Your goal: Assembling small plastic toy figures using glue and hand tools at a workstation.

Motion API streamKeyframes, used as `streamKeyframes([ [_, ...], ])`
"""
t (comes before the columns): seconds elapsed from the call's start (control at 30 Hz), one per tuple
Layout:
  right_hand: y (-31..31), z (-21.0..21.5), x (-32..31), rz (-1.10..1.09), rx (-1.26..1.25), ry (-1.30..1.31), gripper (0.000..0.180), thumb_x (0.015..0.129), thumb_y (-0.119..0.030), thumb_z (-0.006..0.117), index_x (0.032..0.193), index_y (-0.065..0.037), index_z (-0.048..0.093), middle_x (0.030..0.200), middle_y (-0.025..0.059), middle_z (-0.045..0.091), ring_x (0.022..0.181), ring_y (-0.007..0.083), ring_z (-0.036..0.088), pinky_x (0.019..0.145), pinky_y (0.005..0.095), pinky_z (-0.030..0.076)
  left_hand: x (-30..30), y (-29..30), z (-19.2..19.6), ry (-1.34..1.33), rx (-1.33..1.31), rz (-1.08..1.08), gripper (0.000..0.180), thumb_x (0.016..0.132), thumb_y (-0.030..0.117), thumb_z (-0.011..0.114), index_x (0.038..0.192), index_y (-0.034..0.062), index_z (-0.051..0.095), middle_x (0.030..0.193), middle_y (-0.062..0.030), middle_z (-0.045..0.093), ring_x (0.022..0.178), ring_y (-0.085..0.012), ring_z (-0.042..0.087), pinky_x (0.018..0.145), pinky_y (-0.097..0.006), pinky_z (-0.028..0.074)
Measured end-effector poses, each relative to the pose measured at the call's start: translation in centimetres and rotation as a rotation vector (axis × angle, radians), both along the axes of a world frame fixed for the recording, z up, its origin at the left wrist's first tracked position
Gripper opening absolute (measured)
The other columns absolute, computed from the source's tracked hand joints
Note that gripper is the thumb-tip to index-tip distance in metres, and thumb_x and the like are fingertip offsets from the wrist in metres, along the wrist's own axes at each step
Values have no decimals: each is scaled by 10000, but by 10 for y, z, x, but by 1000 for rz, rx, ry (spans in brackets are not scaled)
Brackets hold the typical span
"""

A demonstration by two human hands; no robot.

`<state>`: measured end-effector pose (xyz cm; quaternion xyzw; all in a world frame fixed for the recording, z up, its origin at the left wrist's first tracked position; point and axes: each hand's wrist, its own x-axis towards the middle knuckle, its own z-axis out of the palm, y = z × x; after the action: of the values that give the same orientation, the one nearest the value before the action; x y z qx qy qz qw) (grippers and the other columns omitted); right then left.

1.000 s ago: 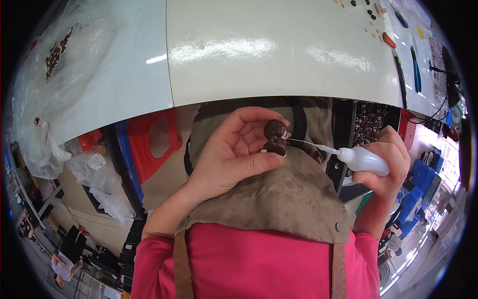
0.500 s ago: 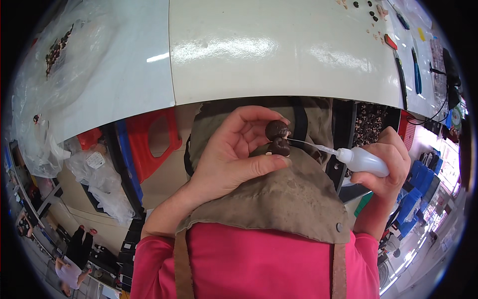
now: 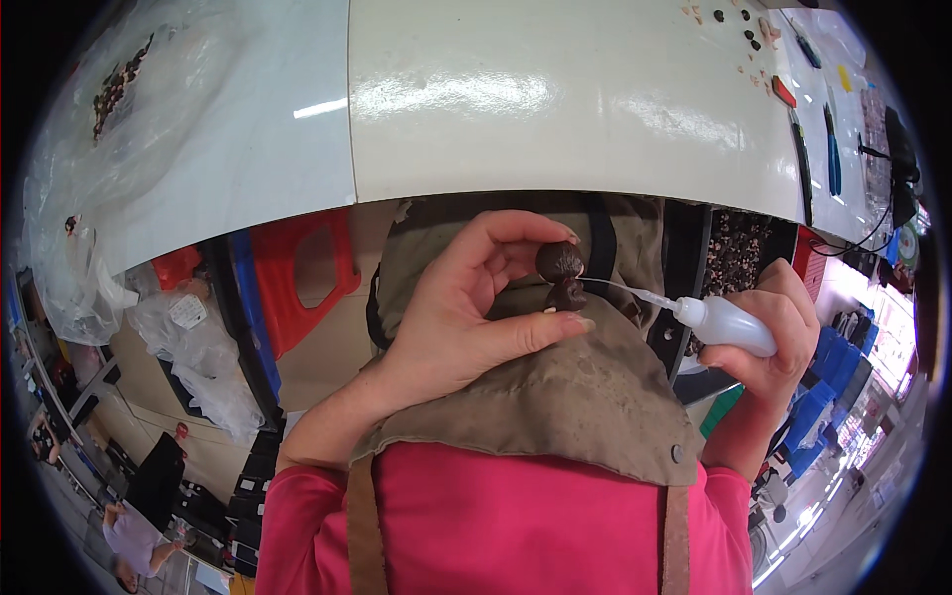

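Between the thumb and fingertips of my left hand [image 3: 451, 312] is a small glossy dark brown piece [image 3: 561, 262], made of two rounded parts, one beyond the other. A light speck shows on it beside the thumb. My right hand [image 3: 783, 322] is wrapped round a translucent white squeeze bottle [image 3: 736, 326], tilted with its long thin nozzle [image 3: 620, 288] pointing left. The nozzle's tip is at the narrow join between the two parts; whether it touches, I cannot tell. Both hands are over my brown apron [image 3: 555, 397], in front of the table.
The white table [image 3: 575, 119] curves across ahead. Small dark pieces [image 3: 751, 40], a red-ended tool [image 3: 783, 91] and blue-handled pliers [image 3: 832, 149] lie at its right. A clear plastic bag [image 3: 178, 129] covers the left. Below are a red stool [image 3: 288, 297] and a tray of brown bits [image 3: 734, 243].
The brown piece has turned slightly in my left fingers, hiding the light spot at its join. The bottle has shifted a little right, its nozzle tip still at the join.
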<state>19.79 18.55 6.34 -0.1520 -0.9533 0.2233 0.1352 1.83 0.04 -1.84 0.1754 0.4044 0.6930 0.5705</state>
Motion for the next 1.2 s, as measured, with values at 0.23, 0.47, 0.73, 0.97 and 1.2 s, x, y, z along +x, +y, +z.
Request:
streamKeyframes([
  [0.23,-3,-2,-2,-14,-10,-16,541,450,-487,756,701,-29,615,592,16,461,526,157,435,455,269,298,-2,-4,-4,57,-20,2,567,680,-73,714,1162,27,431,1154,-97,476,1056,-142,482,908,-270,421],
  [0.47,-7,-7,-6,-10,-7,-17,541,453,-490,756,690,-27,605,593,19,471,530,163,440,458,271,301,-7,-7,-7,80,-11,-13,549,692,-66,709,1156,28,433,1124,-80,485,1020,-131,493,897,-271,425],
  [0.73,-9,-9,-10,1,-5,-14,545,451,-489,757,699,-28,606,601,26,474,535,166,446,462,274,308,-9,-10,-9,94,-14,-2,538,692,-49,715,1150,28,444,1120,-68,485,1012,-128,492,904,-274,417],
  [0.97,-9,-8,-11,10,-10,-24,542,451,-481,761,704,-27,607,606,27,475,539,165,448,462,273,306,-11,-11,-10,135,-35,-15,533,694,-34,722,1155,16,459,1113,-57,486,986,-125,502,883,-270,419],
  [1.2,-10,-8,-12,8,-9,-38,549,439,-472,761,711,-21,605,607,26,471,545,165,442,464,277,299,-11,-11,-10,158,-30,-12,507,707,-35,711,1157,0,479,1073,-47,477,947,-124,517,852,-270,436],
])
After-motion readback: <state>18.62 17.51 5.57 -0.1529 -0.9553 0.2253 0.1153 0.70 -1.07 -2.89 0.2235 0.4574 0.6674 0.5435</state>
